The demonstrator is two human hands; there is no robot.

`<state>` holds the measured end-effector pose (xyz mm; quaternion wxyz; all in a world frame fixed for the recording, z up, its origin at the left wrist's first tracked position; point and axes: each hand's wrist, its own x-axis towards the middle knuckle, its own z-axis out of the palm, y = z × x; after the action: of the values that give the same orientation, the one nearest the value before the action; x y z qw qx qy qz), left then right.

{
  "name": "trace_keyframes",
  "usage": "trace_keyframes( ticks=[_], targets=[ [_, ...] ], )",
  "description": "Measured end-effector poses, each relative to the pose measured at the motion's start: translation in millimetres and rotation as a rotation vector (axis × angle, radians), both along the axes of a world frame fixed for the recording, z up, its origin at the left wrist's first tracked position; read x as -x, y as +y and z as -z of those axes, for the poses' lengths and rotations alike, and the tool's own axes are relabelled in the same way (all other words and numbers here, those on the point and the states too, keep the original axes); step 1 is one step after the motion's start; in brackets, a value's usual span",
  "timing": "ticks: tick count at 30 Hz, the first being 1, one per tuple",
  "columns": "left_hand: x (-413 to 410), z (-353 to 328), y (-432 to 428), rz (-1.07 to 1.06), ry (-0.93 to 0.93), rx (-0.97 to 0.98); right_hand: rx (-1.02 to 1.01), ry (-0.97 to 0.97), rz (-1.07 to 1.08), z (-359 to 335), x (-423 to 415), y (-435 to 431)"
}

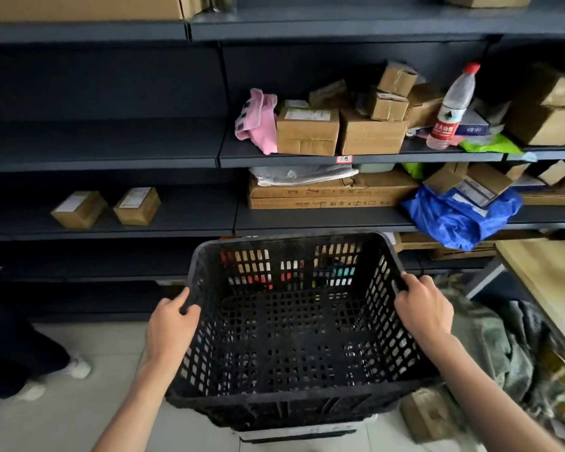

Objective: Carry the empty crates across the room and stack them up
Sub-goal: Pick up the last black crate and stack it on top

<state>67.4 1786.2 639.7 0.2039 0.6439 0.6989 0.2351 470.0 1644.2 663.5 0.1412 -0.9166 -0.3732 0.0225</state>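
An empty black plastic crate (pixel 294 337) with lattice walls and floor fills the lower middle of the head view. My left hand (pixel 172 324) grips its left rim and my right hand (pixel 424 308) grips its right rim. The crate is held level in front of dark shelving. Under its near edge a pale object (pixel 297 433) shows, partly hidden; I cannot tell what it is. Coloured items show through the crate's far wall.
Dark metal shelves (pixel 111 158) hold cardboard boxes (pixel 307 130), a pink cloth (pixel 258 120), a water bottle (pixel 454 107) and a blue bag (pixel 460 216). A wooden tabletop (pixel 548 275) stands at right above crumpled covers. Another person's legs and white shoes (pixel 75 367) stand at left on the tiled floor.
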Motion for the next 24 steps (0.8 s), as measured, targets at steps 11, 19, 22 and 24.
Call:
trace_keyframes(
  ticks=[11,19,22,24],
  targets=[
    [1.9,7.1,-16.4,-0.026,-0.009,-0.01,-0.063,0.056,0.005,12.8,3.6,-12.3],
    [1.8,13.6,-16.6,-0.021,0.014,-0.047,-0.132,0.039,-0.017,20.4,0.5,-22.1],
    [0.9,13.9,-17.1,-0.015,0.057,-0.059,-0.131,0.066,-0.008,19.3,-0.5,-23.2],
    [3.6,16.0,-21.0,-0.002,0.077,-0.07,-0.131,0.055,-0.016,22.3,0.0,-28.1]
  ],
)
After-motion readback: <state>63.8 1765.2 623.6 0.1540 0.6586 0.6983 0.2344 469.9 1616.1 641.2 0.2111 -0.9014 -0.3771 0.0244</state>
